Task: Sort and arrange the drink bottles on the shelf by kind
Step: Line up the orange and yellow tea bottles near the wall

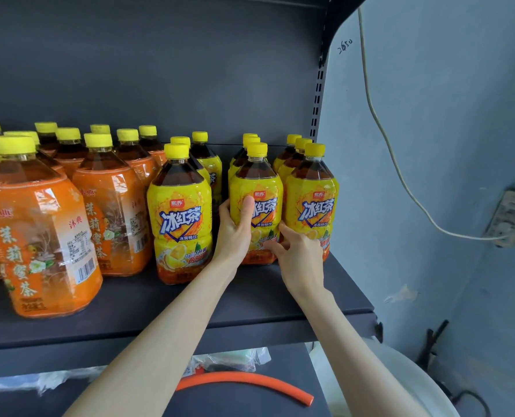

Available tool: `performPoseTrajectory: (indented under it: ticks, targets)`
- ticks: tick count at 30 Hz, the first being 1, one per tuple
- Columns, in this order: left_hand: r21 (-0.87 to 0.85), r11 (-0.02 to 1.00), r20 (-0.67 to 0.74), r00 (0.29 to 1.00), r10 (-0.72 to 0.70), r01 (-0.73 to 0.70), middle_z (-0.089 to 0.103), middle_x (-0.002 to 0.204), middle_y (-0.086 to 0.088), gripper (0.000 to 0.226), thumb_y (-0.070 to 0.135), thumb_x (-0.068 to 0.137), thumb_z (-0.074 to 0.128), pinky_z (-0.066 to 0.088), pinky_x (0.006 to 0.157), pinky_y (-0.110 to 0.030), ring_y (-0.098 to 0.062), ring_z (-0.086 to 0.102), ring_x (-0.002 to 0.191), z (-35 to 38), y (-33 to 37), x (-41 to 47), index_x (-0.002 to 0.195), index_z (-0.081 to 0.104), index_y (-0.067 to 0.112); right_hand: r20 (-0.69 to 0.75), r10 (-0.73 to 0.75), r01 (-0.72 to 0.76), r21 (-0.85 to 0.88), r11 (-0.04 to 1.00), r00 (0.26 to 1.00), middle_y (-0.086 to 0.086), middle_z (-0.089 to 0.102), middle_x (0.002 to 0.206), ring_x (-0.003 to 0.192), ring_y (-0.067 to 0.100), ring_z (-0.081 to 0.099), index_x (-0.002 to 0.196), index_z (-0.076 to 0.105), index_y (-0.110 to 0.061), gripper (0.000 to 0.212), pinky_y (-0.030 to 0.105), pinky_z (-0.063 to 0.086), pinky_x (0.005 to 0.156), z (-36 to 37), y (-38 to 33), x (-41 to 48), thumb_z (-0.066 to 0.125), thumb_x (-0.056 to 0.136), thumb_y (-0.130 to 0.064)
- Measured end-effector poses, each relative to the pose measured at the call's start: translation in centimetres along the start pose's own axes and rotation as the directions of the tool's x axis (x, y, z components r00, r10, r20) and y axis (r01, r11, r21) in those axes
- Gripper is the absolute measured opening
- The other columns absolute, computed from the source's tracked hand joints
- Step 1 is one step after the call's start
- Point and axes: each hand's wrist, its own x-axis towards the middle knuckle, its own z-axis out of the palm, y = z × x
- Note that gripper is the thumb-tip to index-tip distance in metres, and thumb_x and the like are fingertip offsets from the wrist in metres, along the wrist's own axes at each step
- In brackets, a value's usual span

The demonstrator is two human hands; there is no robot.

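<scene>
Both hands are on the front yellow-label bottle (262, 188) of the middle row. The left hand (235, 233) wraps its fingers round the bottle's left side with the thumb laid across the front of the label. The right hand (298, 257) curls its fingers round the lower right side, fingertips on the label. That bottle stands upright on the dark shelf (280, 296), with two more of its kind lined up straight behind it. Just to its right stands the right row (313, 200) of three bottles of the same kind. Just to its left, across a narrow gap, is the left row (181, 218), whose front bottle sits a little nearer the shelf edge. Further left of the held bottle crowd the orange-label bottles (112, 212), all yellow-capped and several deep. Below it, on the lower shelf (265, 401), lie an orange hose (250, 379) and crumpled plastic bags (238, 361). Well to its right a white cable (400, 164) runs down the pale wall to a power strip (510, 218)
</scene>
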Motion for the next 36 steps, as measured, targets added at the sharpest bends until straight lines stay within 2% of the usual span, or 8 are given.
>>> performPoseTrajectory:
  ticks: [6,21,23,27,29,32,34,36]
  targets:
    - [-0.003,1.0,-0.001,1.0,-0.013,0.013,0.047,0.113,0.012,0.059,0.052,0.093,0.041,0.039,0.053,0.003,0.013,0.046,0.085,-0.2,0.1,-0.3,0.142,0.029,0.022,0.006,-0.002,0.002,0.036,0.999,1.0,0.007,0.07,0.107,0.094,0.025,0.064,0.127,0.061,-0.014,0.041,0.031,0.05,0.081,0.0,0.1,-0.1,0.067,0.089,-0.028]
    - [0.021,1.0,-0.004,1.0,0.002,-0.002,0.049,0.135,0.0,0.062,0.054,0.091,0.04,0.041,0.064,-0.004,-0.005,0.047,0.106,-0.2,0.5,-0.2,0.143,0.029,0.022,-0.003,-0.003,0.003,-0.027,1.0,1.0,0.009,0.07,0.104,0.091,0.027,0.064,0.132,0.057,-0.013,0.047,0.035,0.051,0.079,0.2,-0.1,-0.1,0.066,0.09,-0.032]
    - [0.038,0.999,0.003,1.0,-0.02,0.02,0.045,0.14,0.001,0.065,0.055,0.091,0.039,0.041,0.073,-0.006,-0.006,0.045,0.111,-0.3,0.8,-0.6,0.146,0.025,0.023,0.015,0.005,-0.005,-0.033,0.999,1.0,0.009,0.07,0.105,0.092,0.027,0.064,0.132,0.056,-0.013,0.046,0.036,0.053,0.08,0.0,-0.3,-0.3,0.064,0.091,-0.033]
    - [0.086,0.995,0.018,0.999,-0.048,0.047,0.037,0.15,0.001,0.07,0.057,0.092,0.039,0.037,0.106,-0.032,-0.018,0.038,0.134,-1.0,1.9,-2.5,0.151,0.019,0.024,0.027,0.015,-0.013,-0.066,0.998,1.0,0.007,0.072,0.099,0.086,0.025,0.067,0.129,0.058,-0.015,0.042,0.035,0.055,0.077,-0.8,-0.6,-0.7,0.063,0.092,-0.035]
    - [0.145,0.989,0.019,1.0,-0.02,0.017,0.034,0.151,0.004,0.066,0.052,0.095,0.041,0.033,0.111,-0.034,-0.015,0.035,0.137,-2.0,2.5,-4.2,0.15,0.021,0.022,-0.016,0.008,-0.009,-0.04,0.999,1.0,0.005,0.073,0.095,0.083,0.022,0.067,0.123,0.062,-0.015,0.037,0.035,0.055,0.075,-1.1,-0.9,-1.2,0.063,0.092,-0.035]
    - [0.203,0.969,0.048,0.99,0.133,-0.14,0.052,0.129,0.011,0.045,0.035,0.095,0.051,0.037,0.09,-0.003,0.002,0.05,0.117,-4.6,3.2,-7.6,0.135,0.046,0.017,-0.063,0.03,-0.021,0.142,0.99,0.998,0.004,0.074,0.089,0.074,0.015,0.065,0.113,0.069,-0.014,0.027,0.033,0.055,0.072,-1.2,-1.8,-2.1,0.063,0.092,-0.03]
    - [0.258,0.936,0.0,0.968,0.249,-0.241,0.061,0.109,0.018,0.025,0.028,0.093,0.057,0.041,0.078,-0.001,0.008,0.057,0.101,-6.5,3.1,-9.1,0.116,0.059,0.019,-0.028,0.014,-0.006,0.252,0.968,1.0,0.002,0.073,0.089,0.071,0.004,0.061,0.106,0.072,-0.013,0.02,0.023,0.053,0.07,-0.8,-2.4,-2.5,0.063,0.093,-0.025]
    - [0.316,0.911,-0.14,0.937,0.32,-0.264,0.062,0.102,0.013,0.021,0.026,0.091,0.06,0.046,0.078,-0.008,0.003,0.058,0.098,-8.4,2.8,-9.5,0.11,0.059,0.017,0.05,-0.022,0.003,0.347,0.938,0.999,-0.001,0.073,0.091,0.073,-0.002,0.061,0.103,0.072,-0.013,0.017,0.011,0.048,0.068,-0.1,-3.3,-2.7,0.063,0.092,-0.022]
